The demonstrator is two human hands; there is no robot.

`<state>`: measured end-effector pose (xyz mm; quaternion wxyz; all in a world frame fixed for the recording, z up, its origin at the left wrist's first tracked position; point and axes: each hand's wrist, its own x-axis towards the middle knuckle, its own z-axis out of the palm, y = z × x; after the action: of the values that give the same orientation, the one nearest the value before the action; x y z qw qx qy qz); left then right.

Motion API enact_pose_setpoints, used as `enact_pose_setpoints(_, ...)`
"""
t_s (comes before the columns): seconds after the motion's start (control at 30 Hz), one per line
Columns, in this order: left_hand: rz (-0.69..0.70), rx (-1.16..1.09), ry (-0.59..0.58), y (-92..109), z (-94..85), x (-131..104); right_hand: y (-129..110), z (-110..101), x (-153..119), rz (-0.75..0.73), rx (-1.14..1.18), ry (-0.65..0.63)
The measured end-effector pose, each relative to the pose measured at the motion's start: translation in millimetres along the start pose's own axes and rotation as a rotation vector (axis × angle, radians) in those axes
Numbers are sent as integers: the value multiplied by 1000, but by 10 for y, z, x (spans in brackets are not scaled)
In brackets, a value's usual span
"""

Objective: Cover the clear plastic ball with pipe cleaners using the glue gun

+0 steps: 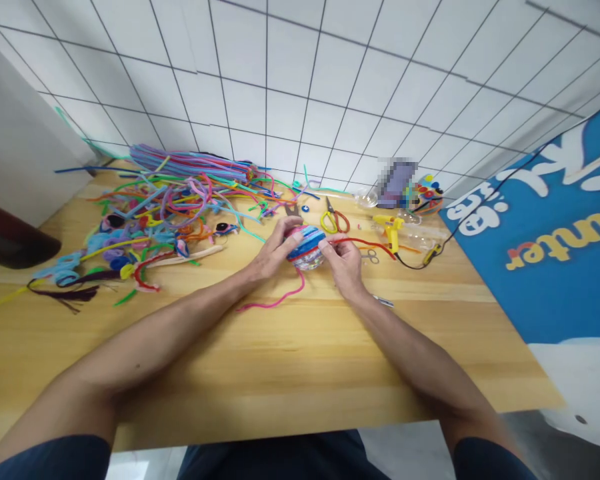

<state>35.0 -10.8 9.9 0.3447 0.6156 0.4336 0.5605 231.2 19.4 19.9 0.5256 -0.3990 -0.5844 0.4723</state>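
Observation:
A round ball wound with blue, red and pink fuzzy stems is held between both hands over the wooden table. My left hand grips its left side, thumb on top. At its right edge, my right hand pinches a red fuzzy stem against the ball; the stem's free part runs out to the right. A pink stem trails from under the ball toward the lower left and lies on the table.
Many coloured fuzzy stems are piled at the back left. Scissors with yellow and red handles, a yellow glue gun with a black cord and small silver scissors lie right of the ball.

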Motion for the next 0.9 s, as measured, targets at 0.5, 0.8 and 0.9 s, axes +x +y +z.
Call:
enact_pose_setpoints(0.5,221,248,76,143,25,-26,36,4,-24,-10,11,-14)
enact_pose_setpoints(0.8,26,291,-132,60,-49,0,19,-10,-56,5,-27,-49)
enact_pose_setpoints(0.9,71,286,-171,13,-62,15,-4,-11,-61,12,-31,-53)
